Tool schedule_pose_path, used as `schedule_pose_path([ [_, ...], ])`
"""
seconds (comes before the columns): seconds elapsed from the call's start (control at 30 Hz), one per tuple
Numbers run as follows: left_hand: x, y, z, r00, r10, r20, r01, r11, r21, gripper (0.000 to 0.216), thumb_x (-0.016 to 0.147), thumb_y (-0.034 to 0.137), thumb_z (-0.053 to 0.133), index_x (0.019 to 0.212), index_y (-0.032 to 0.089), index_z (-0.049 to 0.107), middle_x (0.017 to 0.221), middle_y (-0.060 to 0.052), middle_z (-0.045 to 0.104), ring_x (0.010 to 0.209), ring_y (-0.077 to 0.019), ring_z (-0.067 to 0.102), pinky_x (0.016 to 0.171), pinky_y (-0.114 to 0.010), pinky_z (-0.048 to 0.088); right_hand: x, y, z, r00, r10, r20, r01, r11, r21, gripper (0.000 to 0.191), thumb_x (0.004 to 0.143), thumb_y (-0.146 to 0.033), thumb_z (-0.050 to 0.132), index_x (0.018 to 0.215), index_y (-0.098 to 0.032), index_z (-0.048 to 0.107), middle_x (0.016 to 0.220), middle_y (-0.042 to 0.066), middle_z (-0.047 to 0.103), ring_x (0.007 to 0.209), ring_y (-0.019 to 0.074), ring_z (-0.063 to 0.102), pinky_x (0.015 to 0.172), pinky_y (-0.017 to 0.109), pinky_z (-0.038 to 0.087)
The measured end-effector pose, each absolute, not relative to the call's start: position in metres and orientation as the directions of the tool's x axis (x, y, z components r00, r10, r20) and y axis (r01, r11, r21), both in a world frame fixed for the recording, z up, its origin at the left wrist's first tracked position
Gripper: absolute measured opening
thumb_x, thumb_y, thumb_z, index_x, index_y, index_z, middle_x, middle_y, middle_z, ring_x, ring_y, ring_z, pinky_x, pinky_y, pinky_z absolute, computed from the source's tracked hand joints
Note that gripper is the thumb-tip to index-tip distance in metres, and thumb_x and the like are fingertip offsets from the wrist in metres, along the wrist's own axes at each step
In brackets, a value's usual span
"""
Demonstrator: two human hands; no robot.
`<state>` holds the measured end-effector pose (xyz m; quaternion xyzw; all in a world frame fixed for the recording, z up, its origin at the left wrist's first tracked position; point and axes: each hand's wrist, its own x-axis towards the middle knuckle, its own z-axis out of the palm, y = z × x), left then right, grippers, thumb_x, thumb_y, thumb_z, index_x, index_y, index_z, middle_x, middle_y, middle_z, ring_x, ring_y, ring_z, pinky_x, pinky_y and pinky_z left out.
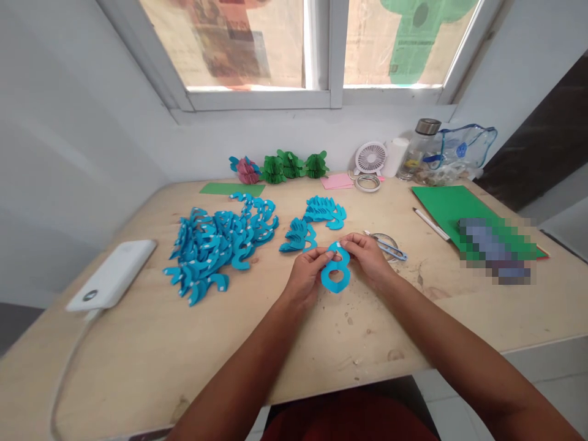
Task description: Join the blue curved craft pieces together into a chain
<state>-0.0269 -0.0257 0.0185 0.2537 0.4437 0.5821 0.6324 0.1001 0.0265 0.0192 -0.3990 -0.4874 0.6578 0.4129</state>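
Both my hands meet over the middle of the wooden table (138, 343). Between them is a blue paper cutout (335, 274) with curved loops. My left hand (309, 273) pinches its left upper part. My right hand (366, 256) pinches its top right edge. Just behind the hands lie two small stacks of the same blue cutouts (312, 223). A large heap of blue cutouts with white tabs (220, 244) lies to the left.
A white power bank (113, 274) with a cable lies at the left. Scissors (390, 246), a pen (430, 223) and green sheets (452, 208) are to the right. At the back stand folded paper ornaments (280, 166), a small fan (370, 157), tape rolls (367, 182), a bottle (420, 147) and a clear pouch (462, 153).
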Motion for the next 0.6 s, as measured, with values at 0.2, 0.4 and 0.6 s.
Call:
schedule_pose_path([
  [0.2, -0.0254, -0.0242, 0.0168, -0.056, 0.968, -0.245, -0.502, 0.185, 0.845, 0.026, 0.054, 0.028, 0.078, 0.072, 0.012, 0.067, 0.073, -0.005, 0.066, 0.059, -0.0121, 0.057, 0.053, -0.024, 0.044, 0.0994, 0.0273, 0.0207, -0.264, 0.96, -0.092, -0.136, -0.131, -0.982, 0.02, 0.064, -0.035, 0.066, 0.063, -0.017, 0.058, 0.056, -0.003, 0.054, 0.052, 0.009, 0.045, 0.053, 0.024, 0.035],
  [0.4, -0.0244, -0.0259, 0.0175, 0.008, 0.965, -0.26, -0.406, 0.241, 0.881, 0.026, 0.056, 0.027, 0.076, 0.075, 0.012, 0.068, 0.066, -0.005, 0.066, 0.06, -0.0137, 0.059, 0.059, -0.026, 0.047, 0.1013, 0.0291, 0.0242, -0.186, 0.98, -0.076, -0.166, -0.108, -0.98, 0.02, 0.064, -0.035, 0.066, 0.065, -0.017, 0.057, 0.053, -0.005, 0.053, 0.05, 0.0084, 0.045, 0.052, 0.023, 0.035],
  [0.6, -0.0243, -0.0259, 0.0173, 0.029, 0.961, -0.275, -0.331, 0.268, 0.905, 0.02, 0.056, 0.025, 0.076, 0.069, 0.012, 0.068, 0.068, -0.006, 0.067, 0.064, -0.0142, 0.059, 0.062, -0.027, 0.047, 0.1047, 0.0328, 0.0254, -0.141, 0.989, -0.053, -0.143, -0.073, -0.987, 0.02, 0.064, -0.035, 0.065, 0.064, -0.017, 0.057, 0.051, -0.006, 0.05, 0.048, 0.008, 0.042, 0.051, 0.023, 0.034],
])
